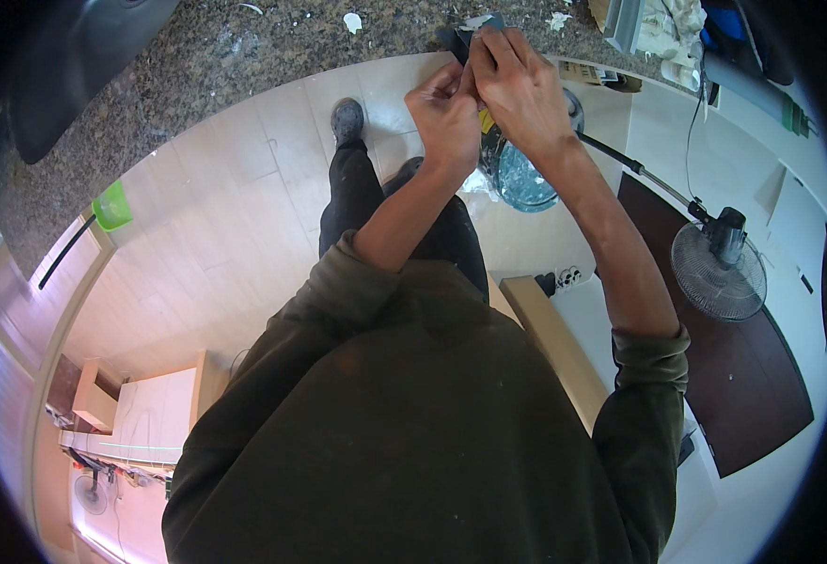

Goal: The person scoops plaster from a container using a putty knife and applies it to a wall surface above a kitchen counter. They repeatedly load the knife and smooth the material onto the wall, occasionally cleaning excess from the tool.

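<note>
My two hands meet at the front edge of a speckled stone countertop (272, 52). My left hand (446, 117) is closed, its fingers bent in against the right. Over it, my right hand (519, 89) is curled, fingertips pressed down on a flat dark grey-green piece (458, 41) with a whitish patch at its top. Most of that piece is covered by my fingers, so its kind cannot be made out. A bit of something yellow (486, 120) shows just below, between my wrists.
White scraps (352, 23) lie on the countertop. A whitish heap (669, 38) sits at its right end beside a grey metal profile (626, 23). Below my right forearm stands a bluish round container (526, 179). A standing fan (719, 268) is at right, a green dustpan (112, 207) at left.
</note>
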The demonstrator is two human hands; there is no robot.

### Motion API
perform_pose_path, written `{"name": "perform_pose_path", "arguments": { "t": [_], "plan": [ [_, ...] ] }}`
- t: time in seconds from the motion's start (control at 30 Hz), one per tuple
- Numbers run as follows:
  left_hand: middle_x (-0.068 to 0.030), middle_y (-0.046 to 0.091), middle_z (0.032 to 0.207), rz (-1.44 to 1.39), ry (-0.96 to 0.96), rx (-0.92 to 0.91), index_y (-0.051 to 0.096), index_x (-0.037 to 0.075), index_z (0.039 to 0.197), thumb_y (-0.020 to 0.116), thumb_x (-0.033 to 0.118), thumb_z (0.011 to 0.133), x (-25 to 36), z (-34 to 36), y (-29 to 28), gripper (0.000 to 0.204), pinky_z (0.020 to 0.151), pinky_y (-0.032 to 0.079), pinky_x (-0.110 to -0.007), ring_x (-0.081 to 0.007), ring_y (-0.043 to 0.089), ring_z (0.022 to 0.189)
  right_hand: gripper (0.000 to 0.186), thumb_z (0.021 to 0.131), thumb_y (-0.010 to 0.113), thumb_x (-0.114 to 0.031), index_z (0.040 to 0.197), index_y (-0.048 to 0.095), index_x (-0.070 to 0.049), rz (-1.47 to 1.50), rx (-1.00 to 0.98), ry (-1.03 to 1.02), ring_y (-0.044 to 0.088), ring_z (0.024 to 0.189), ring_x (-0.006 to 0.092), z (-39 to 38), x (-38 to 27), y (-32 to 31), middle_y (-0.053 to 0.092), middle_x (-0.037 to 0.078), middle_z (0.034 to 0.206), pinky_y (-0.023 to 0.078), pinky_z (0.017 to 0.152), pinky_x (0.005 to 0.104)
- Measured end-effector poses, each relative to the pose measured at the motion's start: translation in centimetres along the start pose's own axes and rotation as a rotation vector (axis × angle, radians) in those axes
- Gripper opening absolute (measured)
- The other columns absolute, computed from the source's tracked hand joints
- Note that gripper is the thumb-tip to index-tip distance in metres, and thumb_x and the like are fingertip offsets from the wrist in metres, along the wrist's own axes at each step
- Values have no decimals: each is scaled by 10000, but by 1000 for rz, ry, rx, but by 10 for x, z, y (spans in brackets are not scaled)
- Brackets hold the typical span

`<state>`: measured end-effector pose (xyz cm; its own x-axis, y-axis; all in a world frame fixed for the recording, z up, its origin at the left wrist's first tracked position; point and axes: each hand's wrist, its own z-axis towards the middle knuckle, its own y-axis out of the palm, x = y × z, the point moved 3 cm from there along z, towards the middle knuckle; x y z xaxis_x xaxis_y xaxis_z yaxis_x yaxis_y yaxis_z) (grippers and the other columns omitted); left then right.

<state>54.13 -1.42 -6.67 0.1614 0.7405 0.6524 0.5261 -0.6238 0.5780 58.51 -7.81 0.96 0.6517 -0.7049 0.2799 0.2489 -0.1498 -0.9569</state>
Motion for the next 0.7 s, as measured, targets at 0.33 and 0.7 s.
{"name": "perform_pose_path", "arguments": {
  "t": [0.33, 0.7],
  "plan": [
    [-38, 622, 777, -37, -43, -17, 661, -96, 910, 591, -41, 892, 4, 1, 2, 91, 522, 383, -213, -61, 508, 634, 265, 636, 680, -92, 889, 692, -15, 17, 25, -11, 589, 964, 183, 0, 4, -2, 580, 50, 954, 589, 731, 270],
    [20, 572, 682, -28, -25, 2, 662, -47, 780, 655, 42, 929, -1, 4, 2, 174, 502, 358, -210, -30, 461, 596, 375, 713, 691, -75, 1072, 645, 18, 36, 28, -105, 584, 1028, 214, 3, 16, 3, 586, 75, 1085, 571, 816, 299]
  ]
}}
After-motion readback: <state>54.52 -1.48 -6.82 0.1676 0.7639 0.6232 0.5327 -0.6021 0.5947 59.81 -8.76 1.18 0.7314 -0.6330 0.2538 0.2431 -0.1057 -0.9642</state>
